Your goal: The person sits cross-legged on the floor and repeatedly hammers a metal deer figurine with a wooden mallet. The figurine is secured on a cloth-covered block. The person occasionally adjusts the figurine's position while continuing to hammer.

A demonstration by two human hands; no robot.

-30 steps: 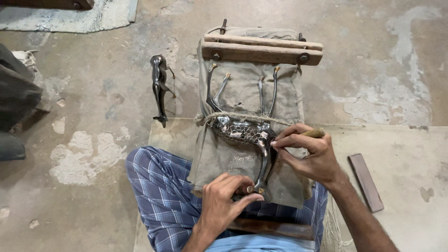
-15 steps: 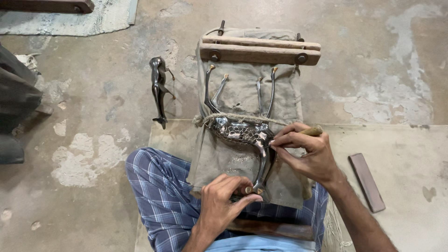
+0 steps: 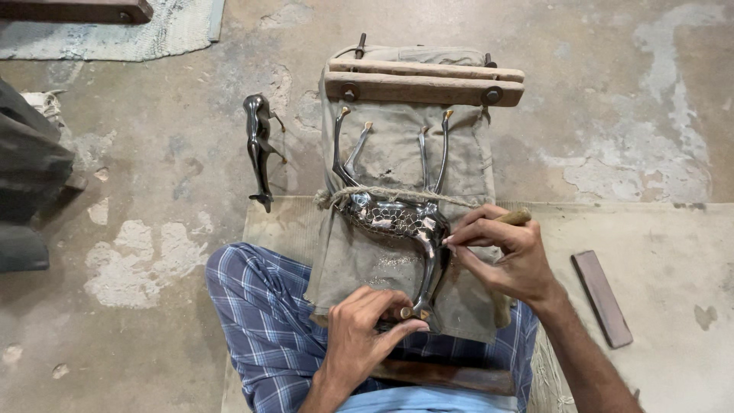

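A shiny metal animal figure lies legs-up on a cloth-covered work board, tied down by a rope across its body. My left hand grips the figure's head end near my lap. My right hand holds a wooden-handled tool with its tip pressed against the figure's neck. A wooden clamp bar crosses the far end of the board.
A second dark metal animal figure lies on the concrete floor to the left. A flat dark sharpening stone rests on the mat at right. A dark bulky object sits at the left edge. My checked-cloth leg is under the board.
Hardly any change: my right hand shifts slightly along the figure's neck with the tool. My left hand keeps its grip.
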